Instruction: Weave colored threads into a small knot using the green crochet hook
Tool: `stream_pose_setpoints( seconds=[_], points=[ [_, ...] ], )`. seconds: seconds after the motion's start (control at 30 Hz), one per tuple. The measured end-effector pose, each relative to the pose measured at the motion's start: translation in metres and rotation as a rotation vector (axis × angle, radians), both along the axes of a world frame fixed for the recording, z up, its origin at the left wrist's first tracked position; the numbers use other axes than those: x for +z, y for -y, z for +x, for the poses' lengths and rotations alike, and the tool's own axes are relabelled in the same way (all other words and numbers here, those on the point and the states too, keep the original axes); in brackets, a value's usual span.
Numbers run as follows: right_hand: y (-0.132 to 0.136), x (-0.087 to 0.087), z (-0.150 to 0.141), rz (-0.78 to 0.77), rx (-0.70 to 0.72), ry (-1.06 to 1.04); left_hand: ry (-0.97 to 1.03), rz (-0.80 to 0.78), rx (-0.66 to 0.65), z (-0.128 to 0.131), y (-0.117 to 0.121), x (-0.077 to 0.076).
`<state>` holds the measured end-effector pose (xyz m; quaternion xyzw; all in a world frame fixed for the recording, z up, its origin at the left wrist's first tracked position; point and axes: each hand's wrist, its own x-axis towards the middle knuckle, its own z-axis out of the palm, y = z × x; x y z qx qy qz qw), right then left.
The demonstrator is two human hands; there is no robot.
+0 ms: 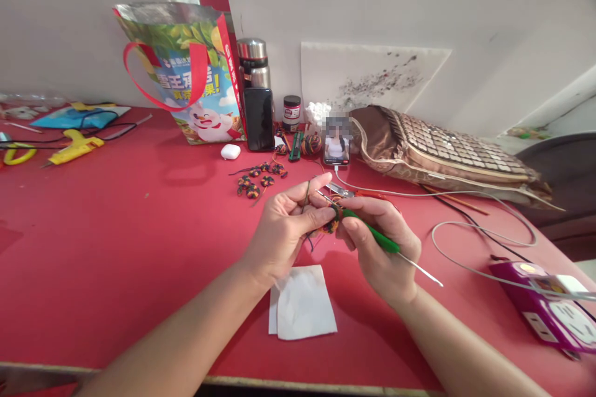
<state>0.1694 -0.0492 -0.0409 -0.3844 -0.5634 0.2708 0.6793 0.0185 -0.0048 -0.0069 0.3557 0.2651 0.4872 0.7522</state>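
Observation:
My left hand pinches a small crocheted piece in dark, orange and yellow yarn between thumb and fingers. A strand of yarn runs over its raised index finger. In my right hand is a crochet hook with a green handle; its metal tip points left, close to the left index finger, and its white rear end sticks out below. The hook meets the piece at the left thumb; the exact stitch is too small to tell. Beyond the hands lie several small crocheted pieces in the same colours.
Folded white tissue lies below my hands on the red table. Behind stand a shopping bag, a dark phone and a lit phone with a trailing cable. A yellow glue gun lies left, a purple power strip right.

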Motion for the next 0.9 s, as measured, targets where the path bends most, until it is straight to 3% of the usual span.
stream_pose_setpoints(
  seconds=[0.27,0.57,0.9],
  points=[
    [-0.004,0.018,0.005,-0.276,0.236,-0.304,-0.002,0.011,-0.073,-0.010,-0.004,0.003],
    [-0.002,0.025,0.004,-0.289,0.290,-0.417,-0.097,0.080,-0.028,-0.013,-0.005,0.008],
    [-0.002,0.028,0.004,-0.280,0.311,-0.452,-0.064,0.071,-0.030,-0.014,-0.005,0.011]
  ],
)
